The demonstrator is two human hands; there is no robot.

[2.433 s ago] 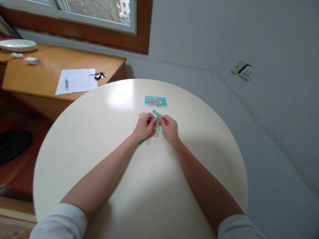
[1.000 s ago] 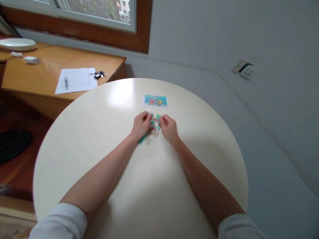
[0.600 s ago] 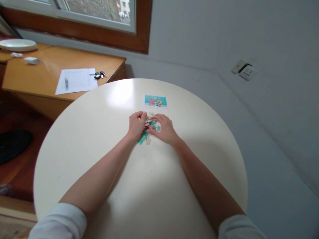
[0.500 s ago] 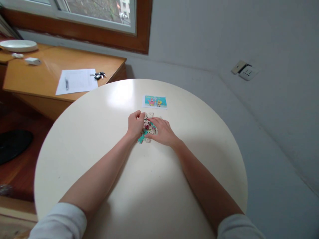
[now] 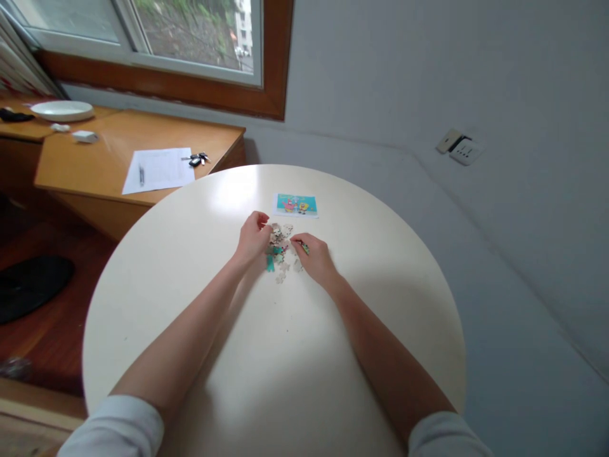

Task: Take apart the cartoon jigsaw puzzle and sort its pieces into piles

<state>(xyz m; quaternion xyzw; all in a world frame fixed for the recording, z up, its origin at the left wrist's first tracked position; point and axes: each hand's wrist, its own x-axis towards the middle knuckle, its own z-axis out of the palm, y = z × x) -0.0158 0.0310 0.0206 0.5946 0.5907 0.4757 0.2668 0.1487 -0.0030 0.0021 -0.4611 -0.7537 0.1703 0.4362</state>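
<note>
A small heap of jigsaw pieces (image 5: pixel 281 252), teal, pink and pale, lies near the middle of the round cream table (image 5: pixel 200 304). My left hand (image 5: pixel 253 238) rests at the heap's left edge with its fingers curled, and whether they hold anything is hidden. My right hand (image 5: pixel 313 256) sits at the heap's right edge and pinches a small teal piece (image 5: pixel 304 247) between thumb and fingers. A little cartoon reference picture (image 5: pixel 295 204) lies flat just beyond the heap.
A wooden desk (image 5: pixel 95 171) stands at the left under the window, bearing a paper sheet (image 5: pixel 159 169) with a pen, keys (image 5: pixel 198 158), a white plate (image 5: pixel 61 110) and small white items. A wall socket (image 5: pixel 460 147) is at the right. A dark round object (image 5: pixel 33 285) lies on the floor.
My right hand, flat over the heap half a second ago, has drawn back to the right and closed on a teal piece. The camera has tilted up a little.
</note>
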